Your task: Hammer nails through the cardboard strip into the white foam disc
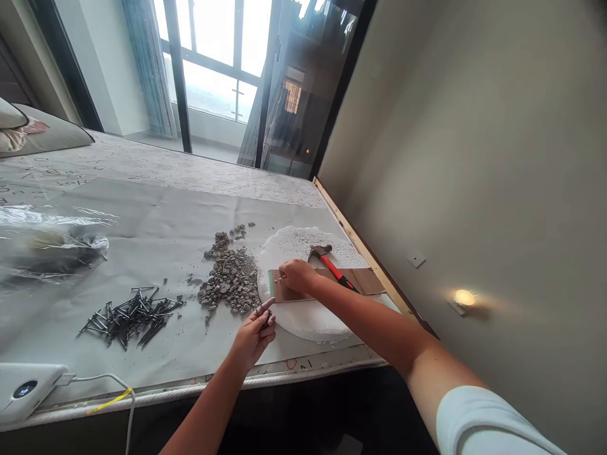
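Observation:
My right hand (296,276) rests closed on the left end of a brown cardboard strip (360,280), pinching what looks like a small nail against it. The strip lies across a white round foam disc (303,319). My left hand (256,332) hovers just left of the disc, fingers curled round a few dark nails. A hammer with a red and black handle (332,263) lies on the disc behind the strip. A pile of grey gravel (230,278) sits left of the disc.
A heap of loose nails (130,314) lies on the grey sheet (156,221) at left. A clear plastic bag (52,243) is at far left, a white power bank (23,388) with cable near the front edge. A wall (474,158) stands right.

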The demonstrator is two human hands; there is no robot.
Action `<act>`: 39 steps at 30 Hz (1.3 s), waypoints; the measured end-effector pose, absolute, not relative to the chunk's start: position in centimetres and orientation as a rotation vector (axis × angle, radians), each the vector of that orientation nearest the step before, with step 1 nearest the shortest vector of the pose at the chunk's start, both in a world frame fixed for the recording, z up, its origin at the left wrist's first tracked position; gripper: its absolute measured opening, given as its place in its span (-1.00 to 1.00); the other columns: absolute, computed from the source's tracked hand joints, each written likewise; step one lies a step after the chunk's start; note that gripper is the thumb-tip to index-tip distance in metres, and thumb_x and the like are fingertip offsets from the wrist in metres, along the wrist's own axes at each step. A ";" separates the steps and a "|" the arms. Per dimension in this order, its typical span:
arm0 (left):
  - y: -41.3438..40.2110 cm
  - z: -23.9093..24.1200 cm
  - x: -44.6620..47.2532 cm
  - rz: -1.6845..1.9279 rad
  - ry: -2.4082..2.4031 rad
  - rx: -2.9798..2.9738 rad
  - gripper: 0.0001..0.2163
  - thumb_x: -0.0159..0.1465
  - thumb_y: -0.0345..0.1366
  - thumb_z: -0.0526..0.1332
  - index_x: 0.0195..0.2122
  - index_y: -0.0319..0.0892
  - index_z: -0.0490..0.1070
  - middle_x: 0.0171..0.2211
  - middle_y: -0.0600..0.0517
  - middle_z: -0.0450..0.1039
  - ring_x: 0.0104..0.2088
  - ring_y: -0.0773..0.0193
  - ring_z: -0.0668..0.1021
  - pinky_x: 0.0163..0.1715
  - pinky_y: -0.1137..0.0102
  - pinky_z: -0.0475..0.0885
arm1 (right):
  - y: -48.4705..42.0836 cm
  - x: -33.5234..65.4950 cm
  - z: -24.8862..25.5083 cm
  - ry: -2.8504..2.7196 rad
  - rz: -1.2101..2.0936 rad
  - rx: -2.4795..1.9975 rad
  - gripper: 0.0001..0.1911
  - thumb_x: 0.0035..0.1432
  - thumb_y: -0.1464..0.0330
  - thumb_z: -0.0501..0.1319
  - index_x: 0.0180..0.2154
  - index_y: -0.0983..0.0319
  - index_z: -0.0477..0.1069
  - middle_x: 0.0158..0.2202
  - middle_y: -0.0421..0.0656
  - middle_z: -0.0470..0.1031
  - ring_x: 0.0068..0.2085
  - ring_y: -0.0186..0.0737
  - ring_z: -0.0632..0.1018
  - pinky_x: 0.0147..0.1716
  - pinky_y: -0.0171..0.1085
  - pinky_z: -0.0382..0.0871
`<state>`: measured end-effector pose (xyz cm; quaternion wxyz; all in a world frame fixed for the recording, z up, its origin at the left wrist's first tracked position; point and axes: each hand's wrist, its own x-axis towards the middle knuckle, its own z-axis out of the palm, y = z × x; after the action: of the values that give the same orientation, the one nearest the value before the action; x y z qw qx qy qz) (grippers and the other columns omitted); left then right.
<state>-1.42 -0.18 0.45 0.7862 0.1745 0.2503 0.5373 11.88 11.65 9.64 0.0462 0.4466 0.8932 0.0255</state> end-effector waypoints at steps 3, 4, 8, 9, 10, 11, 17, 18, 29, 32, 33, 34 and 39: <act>-0.2 0.4 -1.5 1.152 0.541 0.369 -0.57 0.10 -0.38 0.27 0.03 -0.21 0.31 -0.55 0.13 0.20 -0.65 0.57 0.07 -0.67 0.60 -0.04 | 11.6 11.7 9.5 2.747 0.031 1.394 -0.78 0.11 0.38 0.10 -0.28 0.32 0.49 -0.21 0.05 0.54 -0.20 -0.11 0.52 -0.26 -0.28 0.28; -0.2 0.4 -1.5 1.152 0.541 0.369 -0.56 0.10 -0.38 0.28 0.04 -0.21 0.30 -0.55 0.13 0.20 -0.65 0.57 0.07 -0.66 0.60 -0.04 | 11.6 11.7 9.4 2.756 0.015 1.412 -0.78 0.11 0.40 0.10 -0.28 0.33 0.48 -0.21 0.06 0.53 -0.21 -0.11 0.52 -0.26 -0.28 0.27; -0.2 0.5 -1.5 1.151 0.546 0.378 -0.55 0.10 -0.38 0.28 0.04 -0.22 0.29 -0.54 0.13 0.21 -0.65 0.57 0.08 -0.66 0.60 -0.03 | 11.3 11.9 9.6 2.824 -0.066 1.522 -0.79 0.16 0.43 0.05 -0.25 0.34 0.43 -0.25 0.03 0.53 -0.23 -0.16 0.50 -0.28 -0.30 0.25; -0.2 0.6 -1.5 1.151 0.550 0.378 -0.56 0.10 -0.38 0.28 0.04 -0.22 0.30 -0.55 0.13 0.21 -0.65 0.57 0.08 -0.66 0.60 -0.03 | 11.2 12.1 9.8 2.844 -0.093 1.553 -0.79 0.17 0.43 0.04 -0.24 0.34 0.42 -0.25 0.02 0.53 -0.23 -0.18 0.50 -0.29 -0.31 0.24; -0.3 0.6 -1.5 1.152 0.555 0.376 -0.56 0.10 -0.38 0.28 0.03 -0.22 0.30 -0.55 0.13 0.21 -0.65 0.57 0.08 -0.66 0.60 -0.02 | 11.1 12.2 10.1 2.864 -0.120 1.584 -0.79 0.18 0.43 0.03 -0.23 0.34 0.41 -0.26 0.01 0.52 -0.24 -0.19 0.49 -0.30 -0.32 0.24; -0.3 0.7 -1.5 1.155 0.558 0.373 -0.57 0.10 -0.39 0.27 0.03 -0.23 0.30 -0.55 0.12 0.21 -0.65 0.56 0.09 -0.66 0.60 -0.01 | 11.0 12.4 10.4 2.884 -0.146 1.613 -0.78 0.19 0.44 0.01 -0.22 0.35 0.40 -0.26 0.01 0.52 -0.24 -0.20 0.49 -0.30 -0.32 0.24; -0.5 0.9 -1.4 1.190 0.517 0.337 -0.62 0.11 -0.45 0.25 -0.02 -0.25 0.33 -0.52 0.09 0.27 -0.60 0.52 0.23 -0.59 0.57 0.14 | 9.5 12.1 11.9 3.011 -0.420 1.459 -0.79 0.23 0.42 0.02 -0.23 0.32 0.41 -0.36 -0.12 0.52 -0.36 -0.34 0.49 -0.39 -0.40 0.26; -0.5 0.9 -1.4 1.196 0.510 0.327 -0.65 0.11 -0.46 0.25 -0.04 -0.24 0.34 -0.51 0.07 0.29 -0.58 0.51 0.27 -0.57 0.56 0.18 | 9.0 11.8 11.7 3.027 -0.477 1.363 -0.83 0.19 0.41 0.07 -0.27 0.30 0.43 -0.40 -0.17 0.52 -0.39 -0.36 0.48 -0.42 -0.43 0.26; -0.8 0.8 -1.3 1.196 0.495 0.298 -0.85 0.12 -0.43 0.23 -0.25 -0.25 0.36 -0.54 0.08 0.27 -0.66 0.56 0.18 -0.69 0.60 0.05 | 7.0 11.3 9.5 3.120 -0.246 1.040 -0.82 0.09 0.31 0.22 -0.29 0.26 0.50 -0.16 -0.08 0.48 -0.14 -0.26 0.46 -0.11 -0.33 0.27; -0.7 0.8 -1.4 1.184 0.507 0.318 -0.70 0.14 -0.43 0.22 -0.08 -0.25 0.33 -0.55 0.09 0.26 -0.67 0.57 0.13 -0.68 0.61 0.02 | 8.7 11.6 9.5 3.038 -0.050 1.244 -0.77 0.19 0.43 0.07 -0.22 0.33 0.48 -0.15 0.00 0.47 -0.14 -0.22 0.47 -0.13 -0.29 0.29; -0.7 0.7 -1.4 1.182 0.510 0.324 -0.67 0.14 -0.43 0.22 -0.04 -0.24 0.32 -0.55 0.10 0.26 -0.67 0.57 0.12 -0.68 0.61 0.02 | 9.3 11.6 9.4 3.003 -0.003 1.277 -0.76 0.18 0.47 0.05 -0.25 0.35 0.48 -0.17 0.03 0.48 -0.15 -0.19 0.47 -0.15 -0.27 0.30; -0.6 0.6 -1.5 1.180 0.512 0.329 -0.64 0.14 -0.42 0.23 -0.01 -0.23 0.31 -0.55 0.10 0.25 -0.66 0.56 0.12 -0.68 0.60 0.02 | 9.8 11.6 9.3 2.968 0.036 1.290 -0.76 0.17 0.49 0.04 -0.29 0.36 0.48 -0.20 0.04 0.48 -0.16 -0.16 0.48 -0.18 -0.26 0.31; -0.5 0.4 -1.5 1.170 0.524 0.338 -0.56 0.13 -0.42 0.24 0.05 -0.20 0.28 -0.55 0.10 0.24 -0.66 0.56 0.11 -0.67 0.61 0.01 | 10.7 10.9 8.1 2.845 0.158 1.196 -0.79 0.08 0.55 0.07 -0.36 0.39 0.48 -0.27 0.06 0.50 -0.22 -0.11 0.51 -0.26 -0.25 0.34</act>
<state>-1.55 -0.54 0.41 0.7884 0.1569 0.2430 0.5429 10.91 10.68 8.08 0.0258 0.3868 0.9204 0.0510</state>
